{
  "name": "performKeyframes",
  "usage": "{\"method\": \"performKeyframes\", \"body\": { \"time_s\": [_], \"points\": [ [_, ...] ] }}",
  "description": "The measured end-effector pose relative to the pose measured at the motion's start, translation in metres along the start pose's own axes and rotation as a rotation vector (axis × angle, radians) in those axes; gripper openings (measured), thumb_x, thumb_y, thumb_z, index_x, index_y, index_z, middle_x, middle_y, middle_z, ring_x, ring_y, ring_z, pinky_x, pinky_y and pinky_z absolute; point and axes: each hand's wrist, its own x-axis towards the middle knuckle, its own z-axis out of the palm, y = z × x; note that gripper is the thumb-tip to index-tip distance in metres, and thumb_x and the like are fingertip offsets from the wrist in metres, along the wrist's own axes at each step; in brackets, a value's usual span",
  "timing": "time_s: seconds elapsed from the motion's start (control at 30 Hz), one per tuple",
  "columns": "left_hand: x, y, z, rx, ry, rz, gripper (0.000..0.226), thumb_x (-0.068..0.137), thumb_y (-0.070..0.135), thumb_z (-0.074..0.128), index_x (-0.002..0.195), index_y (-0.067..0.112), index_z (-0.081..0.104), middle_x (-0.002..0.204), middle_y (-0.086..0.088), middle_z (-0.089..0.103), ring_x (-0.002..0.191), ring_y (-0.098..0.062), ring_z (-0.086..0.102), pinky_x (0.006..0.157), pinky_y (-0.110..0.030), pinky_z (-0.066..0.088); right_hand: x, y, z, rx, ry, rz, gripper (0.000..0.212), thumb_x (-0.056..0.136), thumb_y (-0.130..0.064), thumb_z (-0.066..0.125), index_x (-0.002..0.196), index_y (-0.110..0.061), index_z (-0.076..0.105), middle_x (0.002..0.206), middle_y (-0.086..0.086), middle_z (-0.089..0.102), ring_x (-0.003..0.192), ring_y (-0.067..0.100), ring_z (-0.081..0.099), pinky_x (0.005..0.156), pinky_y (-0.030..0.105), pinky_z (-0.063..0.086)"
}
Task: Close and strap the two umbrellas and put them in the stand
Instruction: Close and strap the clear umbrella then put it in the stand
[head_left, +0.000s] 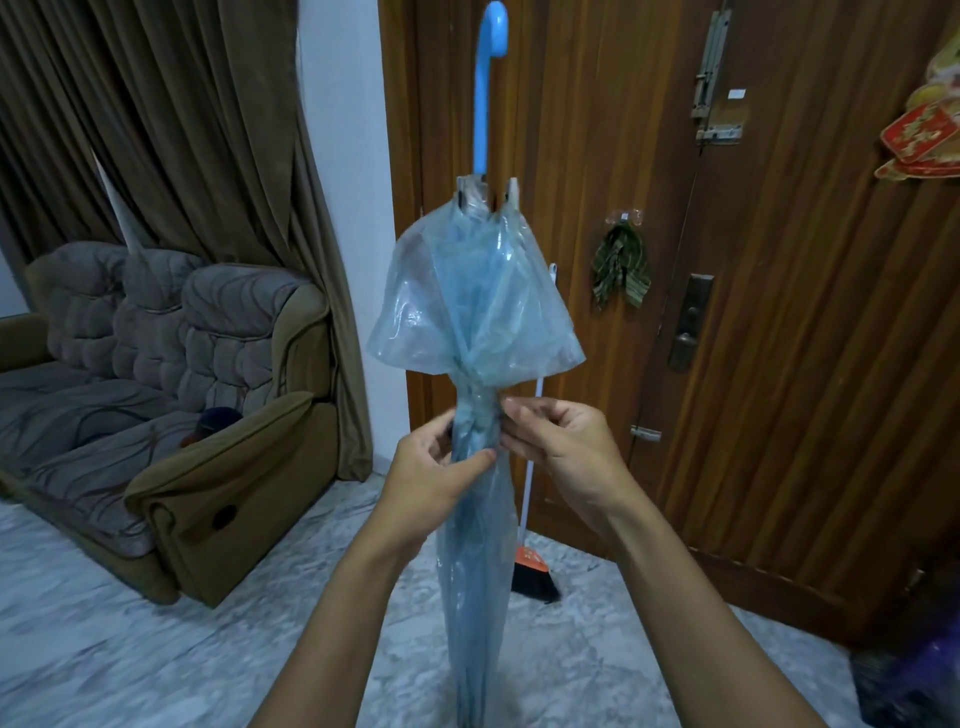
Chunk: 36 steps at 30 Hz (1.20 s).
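Observation:
A see-through light blue umbrella (475, 312) stands upright before me, folded, its blue hooked handle (488, 78) at the top and its tip running out of the bottom of the view. The canopy is gathered in at the middle, and the upper folds flare out loosely. My left hand (431, 467) grips the gathered canopy from the left, thumb across the front. My right hand (561, 441) pinches the canopy or its strap at the same height from the right; which one I cannot tell. No second umbrella or stand is identifiable.
A wooden door (727, 260) with bolts and a handle fills the right. A broom (535, 566) leans against it behind the umbrella. A padded sofa (156, 389) and brown curtains (156, 119) stand at the left. Dark items lie at the lower right on the marble floor (104, 623).

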Motion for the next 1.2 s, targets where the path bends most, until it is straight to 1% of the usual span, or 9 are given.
{"method": "performKeyframes", "body": {
  "time_s": [0.13, 0.27, 0.4, 0.63, 0.77, 0.87, 1.0, 1.07, 1.2],
  "points": [
    [-0.001, 0.0, -0.003, -0.17, -0.114, -0.103, 0.053, 0.073, 0.014, 0.075, 0.125, 0.015, 0.062, 0.114, -0.011, 0.072, 0.105, -0.031, 0.068, 0.09, -0.042, 0.054, 0.0, -0.007, -0.01, -0.01, 0.005, 0.044, 0.03, 0.065, -0.022, 0.079, 0.085, -0.001, 0.073, 0.088, 0.013, 0.077, 0.085, 0.021, 0.075, 0.071, 0.024, 0.059],
    [-0.006, 0.006, 0.002, -0.408, -0.275, -0.182, 0.059, 0.071, 0.007, 0.073, 0.127, 0.004, 0.057, 0.105, -0.016, 0.071, 0.087, -0.026, 0.071, 0.076, -0.035, 0.058, -0.001, -0.011, -0.016, -0.042, -0.081, 0.046, 0.035, 0.064, -0.031, 0.081, 0.086, -0.004, 0.076, 0.097, 0.014, 0.076, 0.092, 0.023, 0.072, 0.082, 0.031, 0.057],
    [-0.007, 0.01, -0.002, -0.51, -0.368, -0.248, 0.065, 0.066, 0.013, 0.075, 0.125, -0.004, 0.054, 0.094, -0.015, 0.07, 0.079, -0.023, 0.071, 0.068, -0.03, 0.057, -0.008, -0.013, -0.015, -0.002, -0.113, 0.073, 0.024, 0.07, -0.026, 0.075, 0.086, -0.008, 0.075, 0.097, 0.008, 0.076, 0.091, 0.018, 0.072, 0.072, 0.029, 0.058],
    [-0.004, 0.023, -0.004, -0.004, -0.235, -0.187, 0.044, 0.076, 0.022, 0.079, 0.117, 0.014, 0.066, 0.113, -0.005, 0.072, 0.107, -0.022, 0.069, 0.096, -0.042, 0.054, -0.014, -0.007, -0.006, -0.09, 0.109, -0.018, 0.027, 0.067, -0.028, 0.079, 0.087, -0.009, 0.076, 0.089, 0.011, 0.077, 0.079, 0.021, 0.074, 0.065, 0.032, 0.06],
    [-0.005, 0.02, 0.005, 0.014, -0.045, -0.148, 0.06, 0.068, 0.025, 0.087, 0.116, 0.026, 0.053, 0.11, -0.005, 0.071, 0.101, -0.019, 0.07, 0.084, -0.034, 0.057, -0.013, -0.006, 0.0, -0.15, 0.185, -0.106, 0.014, 0.078, -0.019, 0.079, 0.086, -0.007, 0.076, 0.082, 0.008, 0.078, 0.074, 0.014, 0.073, 0.064, 0.026, 0.058],
    [-0.007, 0.019, 0.007, -0.02, 0.031, -0.094, 0.051, 0.071, 0.014, 0.085, 0.11, 0.025, 0.053, 0.105, -0.004, 0.072, 0.096, -0.018, 0.071, 0.075, -0.031, 0.058, -0.013, -0.009, 0.002, -0.258, 0.193, -0.196, 0.013, 0.078, -0.022, 0.08, 0.085, -0.011, 0.078, 0.082, 0.003, 0.078, 0.077, 0.014, 0.074, 0.068, 0.027, 0.058],
    [-0.005, 0.02, 0.009, 0.221, 0.147, 0.028, 0.041, 0.079, 0.021, 0.079, 0.115, 0.031, 0.063, 0.113, 0.009, 0.068, 0.1, -0.008, 0.067, 0.081, -0.026, 0.056, -0.012, -0.011, 0.01, -0.322, 0.32, -0.304, 0.011, 0.073, -0.022, 0.086, 0.079, -0.015, 0.08, 0.076, -0.003, 0.078, 0.076, 0.01, 0.074, 0.071, 0.026, 0.059],
    [-0.005, 0.023, 0.014, 0.27, 0.144, 0.049, 0.042, 0.087, 0.015, 0.069, 0.125, 0.029, 0.061, 0.117, 0.008, 0.066, 0.096, -0.001, 0.065, 0.08, -0.021, 0.055, -0.012, -0.009, 0.017, -0.3, 0.386, -0.339, 0.01, 0.069, -0.021, 0.089, 0.071, -0.02, 0.078, 0.071, -0.004, 0.077, 0.07, 0.006, 0.072, 0.066, 0.022, 0.056],
    [-0.006, 0.027, 0.014, 0.341, 0.013, 0.118, 0.052, 0.08, 0.022, 0.062, 0.131, 0.03, 0.055, 0.118, 0.007, 0.057, 0.108, -0.004, 0.06, 0.096, -0.035, 0.053, -0.015, -0.005, 0.024, -0.259, 0.384, -0.343, 0.011, 0.073, -0.019, 0.087, 0.07, -0.023, 0.077, 0.072, -0.004, 0.077, 0.072, 0.01, 0.074, 0.066, 0.023, 0.057]
  ]
}}
